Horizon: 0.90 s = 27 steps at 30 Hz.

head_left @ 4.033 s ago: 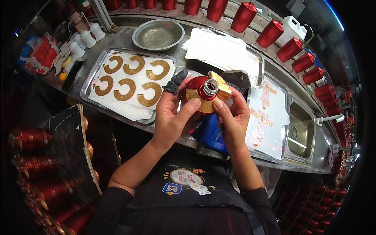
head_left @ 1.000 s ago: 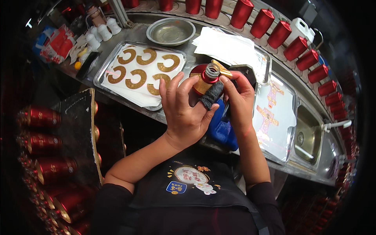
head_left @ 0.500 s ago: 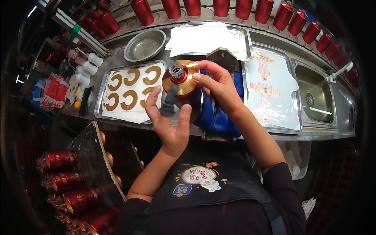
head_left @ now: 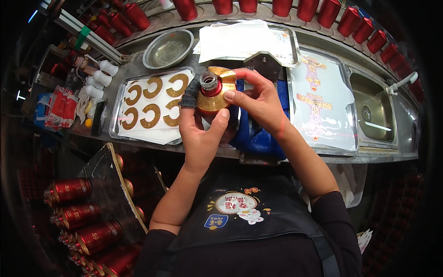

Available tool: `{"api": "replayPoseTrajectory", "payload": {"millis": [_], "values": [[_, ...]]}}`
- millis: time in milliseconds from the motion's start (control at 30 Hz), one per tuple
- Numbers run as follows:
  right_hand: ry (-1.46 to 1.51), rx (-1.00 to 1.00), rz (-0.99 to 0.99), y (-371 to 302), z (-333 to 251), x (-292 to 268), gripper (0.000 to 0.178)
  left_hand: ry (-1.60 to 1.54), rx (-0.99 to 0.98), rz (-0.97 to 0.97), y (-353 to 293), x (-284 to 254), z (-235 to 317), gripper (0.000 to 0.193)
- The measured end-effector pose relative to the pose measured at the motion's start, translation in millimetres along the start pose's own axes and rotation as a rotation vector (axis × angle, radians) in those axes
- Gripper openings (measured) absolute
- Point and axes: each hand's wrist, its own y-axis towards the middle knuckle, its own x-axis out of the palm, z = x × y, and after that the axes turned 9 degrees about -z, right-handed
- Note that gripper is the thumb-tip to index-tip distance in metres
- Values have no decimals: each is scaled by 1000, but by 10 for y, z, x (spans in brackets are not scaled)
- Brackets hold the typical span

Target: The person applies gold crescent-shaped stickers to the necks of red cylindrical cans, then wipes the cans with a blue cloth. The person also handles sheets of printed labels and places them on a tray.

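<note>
Plainly, both my hands are busy with the red bottle (head_left: 214, 90), which I hold mouth upward near the front edge of the table (head_left: 406, 150), between two trays; whether its base rests on anything I cannot tell. My left hand (head_left: 202, 134) has its grip closed about the bottle's left and near sides, thumb in front and forefinger up by the shoulder, probably so that nothing twists. The dark grey sleeve (head_left: 189, 94) on that forefinger likely guards the skin. My right hand (head_left: 258, 98) has a narrow grip, thumb and forefinger on the raised end of the gold band (head_left: 215, 103); taking only the end seems meant to leave the rest uncovered. The upturned mouth lets me look straight down on the shoulder, which I take to be the reason for this angle.

The left tray (head_left: 116, 108) lies along the table's front edge, just beside my left hand, so its gold arcs (head_left: 143, 116) seem set out for easy reach. The right tray (head_left: 356, 129) stands toward the table's right end, next to the sink (head_left: 385, 121).

As for looks, the bottle is glossy deep red, with a clear threaded mouth (head_left: 209, 81). The gold band lies against the near shoulder and stands off on the right, catching the light. My fingers hide much of the body.
</note>
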Motion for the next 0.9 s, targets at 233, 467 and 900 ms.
{"api": "replayPoseTrajectory", "payload": {"millis": [233, 467, 900], "values": [[-4, 17, 6, -9, 5, 14, 34, -44, -34, 18, 39, 22, 17, 50], [-50, 28, -23, 11, 19, -25, 34, -63, -16, -52, 41, -50, 35, 53], [-72, 75, -22, 0, -7, -29, 38, -19, 4, -29, 71, -47, 23, 50]]}}
